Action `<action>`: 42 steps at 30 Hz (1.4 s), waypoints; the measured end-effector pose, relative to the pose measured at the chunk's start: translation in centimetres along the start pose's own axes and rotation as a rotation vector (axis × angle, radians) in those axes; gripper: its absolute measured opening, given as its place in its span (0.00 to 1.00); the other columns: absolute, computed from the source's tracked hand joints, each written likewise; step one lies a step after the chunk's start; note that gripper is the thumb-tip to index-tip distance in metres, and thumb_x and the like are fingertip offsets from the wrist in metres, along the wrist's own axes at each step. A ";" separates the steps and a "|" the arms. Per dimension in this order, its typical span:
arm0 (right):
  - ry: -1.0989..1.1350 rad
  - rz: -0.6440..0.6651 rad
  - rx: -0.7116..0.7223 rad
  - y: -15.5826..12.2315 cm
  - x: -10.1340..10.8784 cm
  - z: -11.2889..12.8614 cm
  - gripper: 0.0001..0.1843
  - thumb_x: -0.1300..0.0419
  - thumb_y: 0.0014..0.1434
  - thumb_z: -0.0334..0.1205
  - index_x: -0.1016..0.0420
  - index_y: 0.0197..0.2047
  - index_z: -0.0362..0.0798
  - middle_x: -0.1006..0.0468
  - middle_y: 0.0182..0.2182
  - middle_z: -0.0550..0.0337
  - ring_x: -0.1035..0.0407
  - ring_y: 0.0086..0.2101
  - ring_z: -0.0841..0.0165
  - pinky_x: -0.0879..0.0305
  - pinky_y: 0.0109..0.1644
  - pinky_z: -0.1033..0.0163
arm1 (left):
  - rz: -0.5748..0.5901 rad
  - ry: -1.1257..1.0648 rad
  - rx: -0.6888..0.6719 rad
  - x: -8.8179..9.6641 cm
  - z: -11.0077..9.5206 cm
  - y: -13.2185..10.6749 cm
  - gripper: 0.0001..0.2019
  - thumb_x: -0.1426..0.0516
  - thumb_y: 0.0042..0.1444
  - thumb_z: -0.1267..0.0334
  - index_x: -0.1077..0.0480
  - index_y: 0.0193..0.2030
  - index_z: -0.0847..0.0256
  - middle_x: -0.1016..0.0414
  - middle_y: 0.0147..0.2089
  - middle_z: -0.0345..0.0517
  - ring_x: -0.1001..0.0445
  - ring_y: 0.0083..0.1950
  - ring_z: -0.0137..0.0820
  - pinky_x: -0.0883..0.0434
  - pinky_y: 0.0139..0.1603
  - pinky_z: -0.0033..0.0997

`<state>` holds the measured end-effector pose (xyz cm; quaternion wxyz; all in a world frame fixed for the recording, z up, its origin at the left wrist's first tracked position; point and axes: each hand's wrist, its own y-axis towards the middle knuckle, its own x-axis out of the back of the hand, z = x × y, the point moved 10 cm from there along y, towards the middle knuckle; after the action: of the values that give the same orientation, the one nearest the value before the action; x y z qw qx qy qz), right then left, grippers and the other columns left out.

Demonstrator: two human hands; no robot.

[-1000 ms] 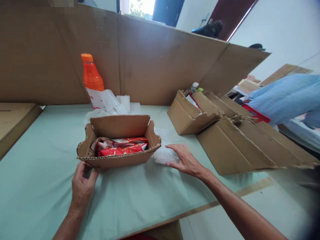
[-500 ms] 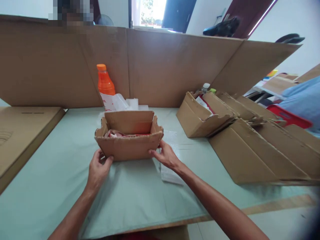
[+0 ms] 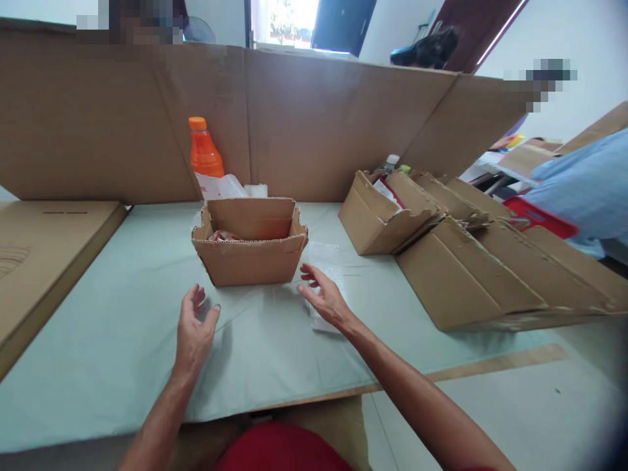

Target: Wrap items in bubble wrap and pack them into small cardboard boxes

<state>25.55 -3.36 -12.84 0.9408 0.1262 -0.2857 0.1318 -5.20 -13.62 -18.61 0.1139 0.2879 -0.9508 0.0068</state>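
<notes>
A small open cardboard box [image 3: 249, 260] stands on the pale green table cover [image 3: 122, 314], with red snack packets [image 3: 223, 235] just showing inside. My left hand [image 3: 193, 327] hovers open a little in front of the box's left corner, touching nothing. My right hand [image 3: 324, 297] is open too, fingers spread, just in front of the box's right corner and over a clear plastic sheet [image 3: 324, 261] lying flat on the cover.
An orange bottle [image 3: 203, 149] and white wrapping stand behind the box, against a tall cardboard wall [image 3: 304, 124]. Folded cardboard boxes [image 3: 441, 229] lie in a row at the right. A flat carton [image 3: 44, 248] lies at left. A person's blue sleeve [image 3: 583, 190] is at far right.
Both hands held the box's front corners half a second ago; now they have let go and drawn back, and the box sits slightly farther away.
</notes>
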 end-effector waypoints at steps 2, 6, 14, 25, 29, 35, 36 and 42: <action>-0.060 -0.032 0.067 -2.4 1.2 0.1 0.20 0.42 0.63 0.44 0.27 0.57 0.48 0.22 0.55 0.47 0.26 0.53 0.58 0.28 0.53 0.51 | 0.055 0.135 -0.053 0.7 0.5 -2.5 0.28 0.41 0.58 0.55 0.35 0.64 0.59 0.29 0.64 0.59 0.30 0.64 0.47 0.30 0.62 0.52; -0.257 -0.019 0.119 -6.2 3.3 -0.9 0.16 0.41 0.64 0.44 0.23 0.53 0.49 0.21 0.54 0.48 0.28 0.56 0.57 0.33 0.62 0.47 | 0.280 0.333 -0.415 -0.3 -0.9 -7.8 0.13 0.42 0.58 0.56 0.23 0.48 0.55 0.20 0.54 0.52 0.28 0.63 0.49 0.32 0.63 0.55; -0.427 0.065 0.109 -9.8 3.5 -1.2 0.13 0.41 0.67 0.49 0.20 0.39 0.51 0.19 0.52 0.52 0.30 0.58 0.54 0.36 0.61 0.45 | 0.482 0.352 -0.573 -3.6 -3.6 -13.1 0.12 0.44 0.62 0.61 0.23 0.48 0.56 0.17 0.49 0.49 0.22 0.55 0.42 0.25 0.55 0.46; -0.570 0.051 0.061 -10.3 2.9 -3.7 0.17 0.36 0.61 0.44 0.22 0.52 0.49 0.24 0.58 0.46 0.30 0.58 0.52 0.33 0.57 0.44 | 0.695 0.252 -0.452 -12.1 -7.2 -12.4 0.24 0.47 0.57 0.70 0.32 0.62 0.63 0.24 0.59 0.55 0.24 0.55 0.39 0.24 0.53 0.42; -0.558 -0.010 0.108 -11.3 2.5 -2.5 0.05 0.36 0.60 0.36 0.21 0.41 0.49 0.23 0.57 0.47 0.29 0.56 0.52 0.33 0.57 0.44 | 0.826 0.267 -0.409 -17.0 -6.8 -11.2 0.39 0.49 0.47 0.77 0.43 0.71 0.65 0.26 0.63 0.57 0.27 0.61 0.41 0.30 0.63 0.48; -0.219 0.119 0.260 -14.9 1.3 1.8 0.05 0.42 0.66 0.34 0.24 0.41 0.50 0.17 0.48 0.53 0.23 0.48 0.63 0.32 0.53 0.55 | 0.873 0.233 -0.293 -16.4 -5.3 -10.5 0.40 0.51 0.46 0.77 0.42 0.71 0.62 0.24 0.61 0.54 0.26 0.60 0.40 0.28 0.57 0.44; -0.170 0.130 0.248 -15.2 1.2 2.0 0.05 0.43 0.66 0.34 0.25 0.42 0.50 0.17 0.46 0.55 0.23 0.47 0.64 0.32 0.53 0.56 | 0.870 0.223 -0.250 -15.5 -5.0 -10.8 0.40 0.52 0.46 0.77 0.42 0.71 0.61 0.24 0.62 0.53 0.25 0.58 0.39 0.26 0.51 0.39; -0.038 0.048 0.083 -15.4 1.0 0.1 0.06 0.42 0.65 0.37 0.23 0.42 0.51 0.16 0.40 0.58 0.24 0.38 0.65 0.32 0.46 0.59 | 0.839 0.186 -0.174 -11.6 -4.8 -14.5 0.39 0.48 0.50 0.73 0.45 0.72 0.58 0.27 0.64 0.52 0.28 0.63 0.39 0.26 0.50 0.34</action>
<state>31.25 -17.55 -14.69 0.9257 0.1606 -0.3009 0.1635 13.18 -19.01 -17.25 0.2105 -0.1355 -0.9682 -0.0016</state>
